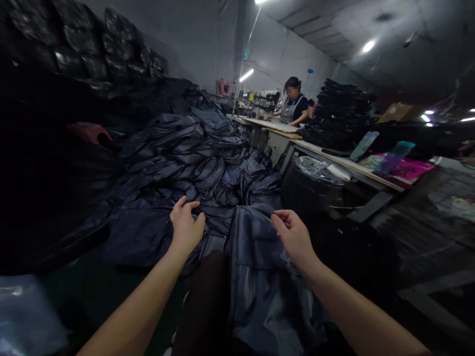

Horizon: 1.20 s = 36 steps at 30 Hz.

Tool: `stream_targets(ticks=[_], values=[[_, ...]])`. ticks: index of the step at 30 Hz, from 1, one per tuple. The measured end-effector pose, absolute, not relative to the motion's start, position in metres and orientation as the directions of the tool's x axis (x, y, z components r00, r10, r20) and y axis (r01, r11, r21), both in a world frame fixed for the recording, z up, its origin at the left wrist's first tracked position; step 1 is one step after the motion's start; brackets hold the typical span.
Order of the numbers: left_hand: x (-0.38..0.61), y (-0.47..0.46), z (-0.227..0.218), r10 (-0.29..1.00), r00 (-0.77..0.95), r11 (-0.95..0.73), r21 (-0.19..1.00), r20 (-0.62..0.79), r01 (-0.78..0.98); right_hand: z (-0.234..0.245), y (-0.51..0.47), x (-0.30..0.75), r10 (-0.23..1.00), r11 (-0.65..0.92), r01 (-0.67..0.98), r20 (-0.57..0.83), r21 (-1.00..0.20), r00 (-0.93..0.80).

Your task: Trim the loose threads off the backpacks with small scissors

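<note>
A dark blue fabric bag (256,247) with a seam or piping along its left edge hangs or stands in front of me, over my right leg. My right hand (293,235) is closed at its upper right edge, thumb and fingers pinching the cloth. To the left of the bag, my left hand (187,225) is raised with the fingers curved and apart, holding nothing I can see. Behind both hands lies a large heap of similar dark bags (185,143), loosely piled. The lower part of the held bag is blurred and in shadow.
Wrapped black bundles (77,34) are stacked at the back left. A long worktable (319,148) runs along the right, with a tall stack of dark pieces (334,113) on it. Behind it a person (295,106) works. A plastic-lined black bin (311,185) stands below.
</note>
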<state>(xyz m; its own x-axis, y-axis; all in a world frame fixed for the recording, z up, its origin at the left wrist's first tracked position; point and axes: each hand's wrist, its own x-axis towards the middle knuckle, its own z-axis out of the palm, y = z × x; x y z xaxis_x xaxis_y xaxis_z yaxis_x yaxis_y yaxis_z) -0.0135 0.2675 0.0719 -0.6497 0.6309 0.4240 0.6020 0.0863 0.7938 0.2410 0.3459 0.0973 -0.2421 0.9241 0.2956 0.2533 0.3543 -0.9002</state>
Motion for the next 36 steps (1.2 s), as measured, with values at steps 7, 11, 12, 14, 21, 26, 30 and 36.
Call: stream_targets(ticks=[7,11,12,14,21,26,30,36], values=[[0.055,0.228,0.068,0.983,-0.148,0.118,0.990,-0.106,0.076,0.089,0.339,0.252,0.943,0.288,0.310,0.211,-0.906,-0.259],[0.093,0.207,0.063,0.974,0.056,0.226,0.965,-0.220,-0.132,0.094,0.339,0.247,0.895,0.326,0.372,0.157,-0.869,-0.418],[0.101,0.206,0.061,0.966,0.112,0.249,0.954,-0.232,-0.170,0.095,0.343,0.245,0.879,0.360,0.386,0.170,-0.849,-0.446],[0.120,0.209,0.056,0.945,0.215,0.290,0.933,-0.245,-0.212,0.095,0.354,0.241,0.863,0.430,0.437,0.217,-0.790,-0.457],[0.176,0.227,0.037,0.927,0.333,0.279,0.909,-0.172,-0.308,0.074,0.413,0.264,0.939,0.343,0.724,0.189,-0.599,-0.288],[0.170,0.210,0.021,0.902,0.402,0.283,0.919,-0.158,-0.274,0.056,0.431,0.287,0.959,0.274,0.710,0.132,-0.649,-0.250],[0.155,0.185,0.010,0.916,0.335,0.248,0.968,-0.221,-0.041,0.048,0.438,0.290,0.966,0.237,0.674,0.096,-0.700,-0.240],[0.159,0.165,0.008,0.977,0.212,-0.050,0.943,-0.022,0.329,0.054,0.417,0.285,0.953,0.261,0.664,0.076,-0.700,-0.295]])
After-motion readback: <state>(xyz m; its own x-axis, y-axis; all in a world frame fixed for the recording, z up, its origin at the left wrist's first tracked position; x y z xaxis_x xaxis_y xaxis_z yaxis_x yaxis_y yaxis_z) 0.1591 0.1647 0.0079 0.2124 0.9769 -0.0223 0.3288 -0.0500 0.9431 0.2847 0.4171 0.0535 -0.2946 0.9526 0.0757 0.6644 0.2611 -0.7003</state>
